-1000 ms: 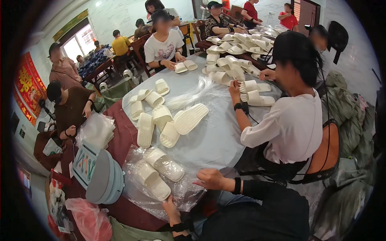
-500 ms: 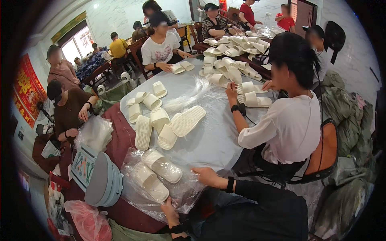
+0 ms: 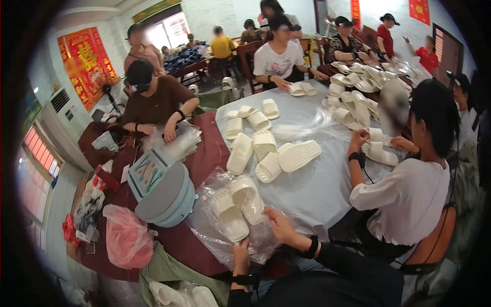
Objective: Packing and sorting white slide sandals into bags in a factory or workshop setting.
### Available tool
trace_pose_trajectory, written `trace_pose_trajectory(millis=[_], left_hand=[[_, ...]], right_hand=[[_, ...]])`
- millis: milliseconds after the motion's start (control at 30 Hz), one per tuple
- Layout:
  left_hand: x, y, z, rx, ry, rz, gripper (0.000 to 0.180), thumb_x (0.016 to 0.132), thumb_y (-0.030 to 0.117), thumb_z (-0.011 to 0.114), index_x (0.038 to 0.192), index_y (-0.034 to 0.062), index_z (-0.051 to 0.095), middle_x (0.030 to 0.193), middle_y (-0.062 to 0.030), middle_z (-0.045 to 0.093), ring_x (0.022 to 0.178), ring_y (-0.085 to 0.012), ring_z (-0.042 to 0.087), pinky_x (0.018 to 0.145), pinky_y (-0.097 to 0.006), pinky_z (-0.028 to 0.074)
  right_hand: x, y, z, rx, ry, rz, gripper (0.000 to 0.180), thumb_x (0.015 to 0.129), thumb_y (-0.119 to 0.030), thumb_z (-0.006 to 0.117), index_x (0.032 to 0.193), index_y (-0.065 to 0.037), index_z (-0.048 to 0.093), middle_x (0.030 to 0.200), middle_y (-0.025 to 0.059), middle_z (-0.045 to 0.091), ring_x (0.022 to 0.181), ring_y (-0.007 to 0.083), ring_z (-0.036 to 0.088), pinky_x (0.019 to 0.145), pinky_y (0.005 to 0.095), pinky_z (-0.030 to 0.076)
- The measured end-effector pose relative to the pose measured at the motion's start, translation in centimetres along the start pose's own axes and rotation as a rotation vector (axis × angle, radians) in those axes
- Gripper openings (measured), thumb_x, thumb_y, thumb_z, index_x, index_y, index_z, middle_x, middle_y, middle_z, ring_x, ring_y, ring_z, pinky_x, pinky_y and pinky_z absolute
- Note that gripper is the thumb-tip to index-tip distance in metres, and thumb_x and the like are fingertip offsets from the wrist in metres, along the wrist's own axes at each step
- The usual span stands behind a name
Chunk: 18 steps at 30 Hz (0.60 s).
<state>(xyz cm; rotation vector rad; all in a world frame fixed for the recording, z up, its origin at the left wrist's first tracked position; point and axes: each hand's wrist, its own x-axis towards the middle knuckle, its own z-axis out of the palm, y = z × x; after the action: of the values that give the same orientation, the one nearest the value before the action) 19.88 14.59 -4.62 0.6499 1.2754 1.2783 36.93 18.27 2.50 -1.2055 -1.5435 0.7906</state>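
Observation:
A pair of cream slide slippers [image 3: 229, 215] lies in a clear plastic bag [image 3: 208, 236] on the near part of the table. My left hand [image 3: 241, 257] grips the bag at the heel of the left slipper, fingers closed around that edge. Beside the right slipper [image 3: 248, 200], my right hand [image 3: 283, 226] pinches the bag's right side between thumb and fingers. Both my wrists wear black bands. Loose cream slippers [image 3: 266, 144] lie farther up the table, one [image 3: 299, 155] with its sole upward.
A grey-blue stool-like case [image 3: 161, 192] and a pink plastic bag [image 3: 128, 236] stand at left. A co-worker there handles clear bags [image 3: 176, 140]; another at right handles slippers [image 3: 379, 152]. Bagged slippers [image 3: 176, 295] lie low in front. A slipper heap [image 3: 365, 77] covers the far table.
The view has swung left, so the scene sits farther right. My right hand has come closer to the bagged slippers, and the bag is less stretched toward the right.

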Motion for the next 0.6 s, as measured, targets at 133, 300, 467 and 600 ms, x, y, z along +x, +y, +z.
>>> trace_pose_trajectory(millis=[133, 300, 467, 600], left_hand=[[0.8, -1.6, -0.5, -0.058, -0.024, 0.069, 0.014, 0.084, 0.008, 0.056, 0.093, -0.0016, 0.059, 0.071, -0.004, 0.059, 0.057, -0.0142, 0.056, 0.051, -0.03, 0.045], [0.3, -1.0, -1.0, 0.075, -0.074, -0.067, 0.031, 0.091, 0.021, 0.05, 0.116, 0.0033, 0.05, 0.099, -0.0069, 0.058, 0.085, -0.0143, 0.057, 0.073, -0.03, 0.047], [-1.5, 2.2, -0.3, -0.506, -0.132, -0.202, 0.035, 0.091, 0.024, 0.048, 0.122, 0.0074, 0.044, 0.099, -0.0028, 0.056, 0.075, -0.017, 0.056, 0.061, -0.028, 0.048], [0.6, -1.1, -3.1, 0.256, -0.29, 0.426, 0.037, 0.092, 0.033, 0.044, 0.119, 0.0079, 0.046, 0.102, -0.0052, 0.057, 0.086, -0.019, 0.057, 0.072, -0.032, 0.049]], right_hand=[[-0.7, 0.4, 2.5, 0.018, -0.13, -0.124, 0.029, 0.08, 0.003, 0.044, 0.108, -0.002, 0.052, 0.121, 0.0207, 0.049, 0.106, 0.0385, 0.048, 0.089, 0.04, 0.041], [-1.4, -0.6, 3.6, -0.043, -0.202, -0.2, 0.025, 0.083, -0.002, 0.05, 0.108, -0.004, 0.053, 0.122, 0.0179, 0.048, 0.113, 0.0369, 0.045, 0.093, 0.0405, 0.039], [-2.7, -0.9, 4.7, -0.319, -0.244, -0.385, 0.032, 0.08, -0.004, 0.054, 0.112, -0.006, 0.056, 0.118, 0.0146, 0.05, 0.115, 0.0372, 0.043, 0.095, 0.0419, 0.039], [-3.6, -0.8, 6.0, -0.502, -0.385, -0.634, 0.031, 0.078, -0.006, 0.055, 0.109, -0.004, 0.057, 0.111, 0.0141, 0.053, 0.113, 0.0357, 0.045, 0.095, 0.0418, 0.039]])
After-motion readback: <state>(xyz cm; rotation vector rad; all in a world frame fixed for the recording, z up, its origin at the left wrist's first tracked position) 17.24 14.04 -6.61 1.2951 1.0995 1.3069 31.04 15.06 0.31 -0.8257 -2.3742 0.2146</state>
